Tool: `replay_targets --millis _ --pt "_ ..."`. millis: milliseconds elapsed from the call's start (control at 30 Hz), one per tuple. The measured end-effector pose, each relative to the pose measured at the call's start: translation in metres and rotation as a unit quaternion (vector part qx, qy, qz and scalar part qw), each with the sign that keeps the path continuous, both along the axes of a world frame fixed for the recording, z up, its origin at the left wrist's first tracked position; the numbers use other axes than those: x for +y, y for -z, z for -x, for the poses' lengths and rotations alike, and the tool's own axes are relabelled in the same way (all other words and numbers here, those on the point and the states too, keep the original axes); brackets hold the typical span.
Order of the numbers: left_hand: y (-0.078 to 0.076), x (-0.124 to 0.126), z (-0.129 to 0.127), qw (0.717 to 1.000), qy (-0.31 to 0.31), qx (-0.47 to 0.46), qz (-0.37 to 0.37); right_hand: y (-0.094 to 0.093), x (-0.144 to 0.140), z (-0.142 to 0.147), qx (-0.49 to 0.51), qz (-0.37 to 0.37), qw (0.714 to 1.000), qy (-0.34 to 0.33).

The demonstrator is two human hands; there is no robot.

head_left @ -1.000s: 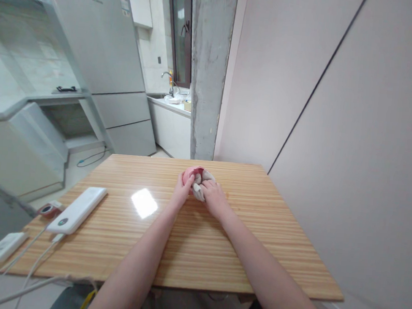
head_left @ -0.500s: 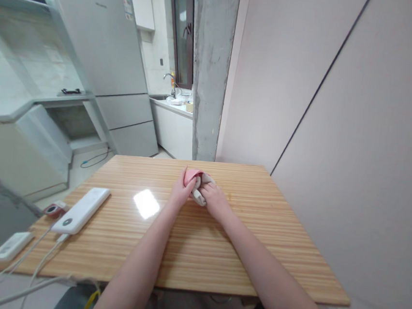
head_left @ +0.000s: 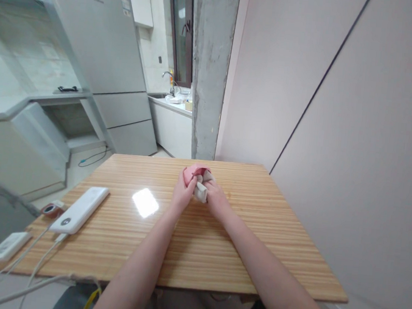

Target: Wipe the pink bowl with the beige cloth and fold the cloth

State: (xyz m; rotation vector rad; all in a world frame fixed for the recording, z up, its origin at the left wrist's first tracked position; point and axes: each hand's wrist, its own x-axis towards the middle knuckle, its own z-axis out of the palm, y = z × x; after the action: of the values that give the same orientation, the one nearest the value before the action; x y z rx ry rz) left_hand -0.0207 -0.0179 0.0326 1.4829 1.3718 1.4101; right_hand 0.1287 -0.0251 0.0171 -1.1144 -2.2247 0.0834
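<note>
Near the far edge of the wooden table, my left hand (head_left: 183, 190) is closed around the left side of a small pink hollow item (head_left: 194, 171), which looks like a bowl or box. Its opening faces toward me. A greyish-white cloth (head_left: 201, 192) is bunched at that opening, partly inside it. The fingers of my right hand (head_left: 217, 199) are closed on the cloth, their tips hidden in its folds. Both hands are close together, with the cloth between them.
On the left of the table (head_left: 109, 247) lie a white power bank (head_left: 83, 210) with cables plugged in, a small red round item (head_left: 52, 210) and a flat white box (head_left: 8, 246). A concrete pillar (head_left: 210, 77) and a pale wall (head_left: 320, 136) stand beyond.
The pink item has tipped up and shows more of its outside. The cloth has shifted and folded differently as my right hand moved slightly against it.
</note>
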Motion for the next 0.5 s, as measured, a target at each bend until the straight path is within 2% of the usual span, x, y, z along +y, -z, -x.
replay_targets --millis 100,233,300,367,500 --pt "-0.001 0.001 0.003 1.0 0.015 0.01 -0.004 0.0 0.004 -0.005 -0.029 -0.021 0.999 -0.016" --pt "0.008 -0.001 -0.018 0.994 0.026 -0.105 -0.001 0.002 0.001 -0.004 0.023 -0.008 0.998 0.052" --pt "0.013 -0.002 -0.027 0.991 0.017 -0.136 0.011 0.004 -0.002 0.0 0.066 0.006 0.996 0.064" --pt "0.014 -0.001 -0.027 0.991 -0.004 -0.134 0.027 0.005 -0.002 0.001 0.074 0.014 0.996 0.047" --pt "0.005 0.006 -0.01 0.996 -0.006 -0.077 0.038 0.004 0.004 -0.003 -0.004 0.002 1.0 -0.003"
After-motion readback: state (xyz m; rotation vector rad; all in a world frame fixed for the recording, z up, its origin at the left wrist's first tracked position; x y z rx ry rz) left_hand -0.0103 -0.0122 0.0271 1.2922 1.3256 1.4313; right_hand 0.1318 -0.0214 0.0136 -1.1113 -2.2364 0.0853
